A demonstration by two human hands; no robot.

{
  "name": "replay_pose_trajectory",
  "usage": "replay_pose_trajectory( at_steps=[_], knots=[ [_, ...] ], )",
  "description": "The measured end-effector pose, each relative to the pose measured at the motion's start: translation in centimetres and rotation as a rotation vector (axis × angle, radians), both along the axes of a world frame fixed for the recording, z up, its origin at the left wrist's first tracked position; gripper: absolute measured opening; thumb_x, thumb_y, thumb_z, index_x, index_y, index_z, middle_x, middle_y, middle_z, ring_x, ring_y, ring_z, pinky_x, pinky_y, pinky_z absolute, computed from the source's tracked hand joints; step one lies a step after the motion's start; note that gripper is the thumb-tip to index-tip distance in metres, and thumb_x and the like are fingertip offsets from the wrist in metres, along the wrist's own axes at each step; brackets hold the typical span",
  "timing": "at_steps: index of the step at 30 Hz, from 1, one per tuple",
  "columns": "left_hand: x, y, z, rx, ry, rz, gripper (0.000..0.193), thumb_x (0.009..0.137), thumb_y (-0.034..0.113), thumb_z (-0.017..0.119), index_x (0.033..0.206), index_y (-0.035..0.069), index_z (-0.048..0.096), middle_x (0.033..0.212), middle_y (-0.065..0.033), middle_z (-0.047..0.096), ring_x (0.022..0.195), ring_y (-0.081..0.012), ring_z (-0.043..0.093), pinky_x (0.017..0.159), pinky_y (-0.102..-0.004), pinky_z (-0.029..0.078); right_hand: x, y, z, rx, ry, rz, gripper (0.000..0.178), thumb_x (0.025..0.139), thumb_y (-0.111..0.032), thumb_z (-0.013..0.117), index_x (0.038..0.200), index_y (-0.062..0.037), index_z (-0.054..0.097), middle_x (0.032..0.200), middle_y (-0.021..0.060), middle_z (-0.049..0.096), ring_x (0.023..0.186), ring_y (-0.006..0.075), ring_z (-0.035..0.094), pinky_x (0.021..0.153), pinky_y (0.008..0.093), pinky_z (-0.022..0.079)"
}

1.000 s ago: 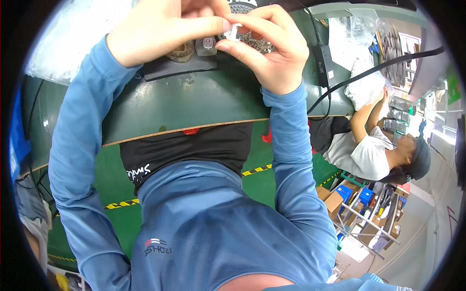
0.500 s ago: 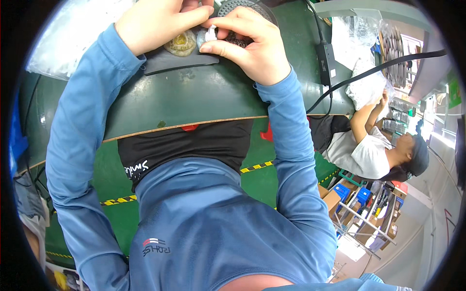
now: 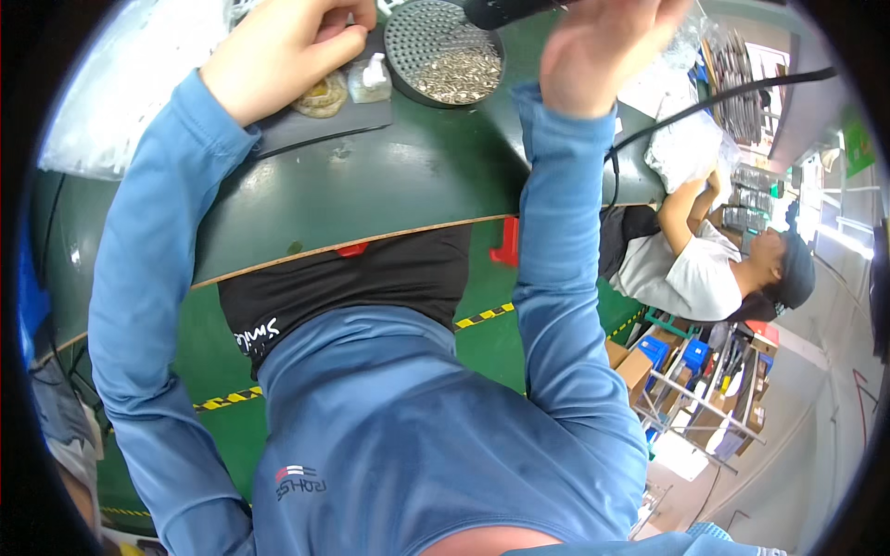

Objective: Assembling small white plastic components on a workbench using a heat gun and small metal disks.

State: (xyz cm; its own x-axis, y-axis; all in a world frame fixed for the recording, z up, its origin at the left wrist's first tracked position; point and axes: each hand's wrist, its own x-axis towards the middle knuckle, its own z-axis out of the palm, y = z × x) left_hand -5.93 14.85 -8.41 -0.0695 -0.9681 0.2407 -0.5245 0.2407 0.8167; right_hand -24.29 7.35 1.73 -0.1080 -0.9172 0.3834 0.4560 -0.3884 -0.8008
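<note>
My left hand (image 3: 287,46) is at the far left of the green table, its fingers curled in a pinch; whatever they hold is hidden. Just beside it, a round yellowish disc (image 3: 324,100) and a small clear container with a white nozzle (image 3: 370,82) stand on a dark mat (image 3: 348,125). Right of these sits a round black dimpled dish (image 3: 408,42) with many tiny metal parts (image 3: 464,76). My right hand (image 3: 607,51) is raised farther right, smeared by motion. Near it a black, rod-like tool (image 3: 505,9) reaches in over the dish; contact between them is unclear.
Clear plastic bags (image 3: 130,93) lie at the left of the table. A black cable (image 3: 723,107) crosses on the right. Beyond it a co-worker in a white shirt (image 3: 691,278) handles a white bag (image 3: 686,153). The wooden table edge (image 3: 371,243) runs before my lap.
My right hand has let go of the white nozzle of the small container and swung right. The dish of tiny parts has come into fuller view. My left hand stays beside the yellowish disc.
</note>
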Motion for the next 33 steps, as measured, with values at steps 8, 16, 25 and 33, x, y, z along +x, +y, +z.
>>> replay_pose_trajectory(
  at_steps=[8,16,25,33],
  knots=[
    [0.3,-0.5,-1.3,-0.059,-0.007,-0.083,0.014,0.093,0.007,0.063,0.103,-0.002,0.065,0.075,-0.0021,0.054,0.069,-0.0097,0.047,0.063,-0.0285,0.041,-0.8,-3.9,-2.6,-0.281,-0.015,0.671,0.066,0.100,-0.065,0.054,0.132,-0.0076,0.054,0.072,0.0022,0.052,0.053,0.0150,0.053,0.053,0.0310,0.048],
    [0.2,-0.2,-1.0,-0.071,-0.083,-0.055,0.014,0.093,0.009,0.066,0.104,0.000,0.065,0.071,-0.0006,0.045,0.066,-0.0106,0.042,0.060,-0.0298,0.038,-1.4,-5.0,-5.0,-0.312,0.007,0.707,0.080,0.089,-0.082,0.052,0.115,-0.0069,0.055,0.072,0.0083,0.057,0.053,0.0186,0.055,0.052,0.0315,0.049],
    [-0.9,0.7,2.9,0.099,0.001,0.012,0.009,0.086,0.005,0.067,0.093,-0.002,0.068,0.063,-0.0089,0.054,0.056,-0.0164,0.049,0.055,-0.0336,0.042,-1.3,-4.8,-5.2,-0.242,0.053,0.620,0.074,0.092,-0.077,0.054,0.111,-0.0062,0.054,0.070,0.0091,0.056,0.052,0.0189,0.055,0.051,0.0316,0.049],
    [-2.5,1.6,1.2,-0.054,0.096,0.186,0.015,0.083,0.006,0.075,0.095,0.000,0.068,0.077,-0.0097,0.058,0.066,-0.0182,0.054,0.062,-0.0321,0.044,-1.0,-4.1,-4.7,-0.219,0.106,0.519,0.073,0.092,-0.076,0.056,0.108,-0.0048,0.053,0.069,0.0091,0.055,0.051,0.0184,0.054,0.049,0.0301,0.047]
  ],
)
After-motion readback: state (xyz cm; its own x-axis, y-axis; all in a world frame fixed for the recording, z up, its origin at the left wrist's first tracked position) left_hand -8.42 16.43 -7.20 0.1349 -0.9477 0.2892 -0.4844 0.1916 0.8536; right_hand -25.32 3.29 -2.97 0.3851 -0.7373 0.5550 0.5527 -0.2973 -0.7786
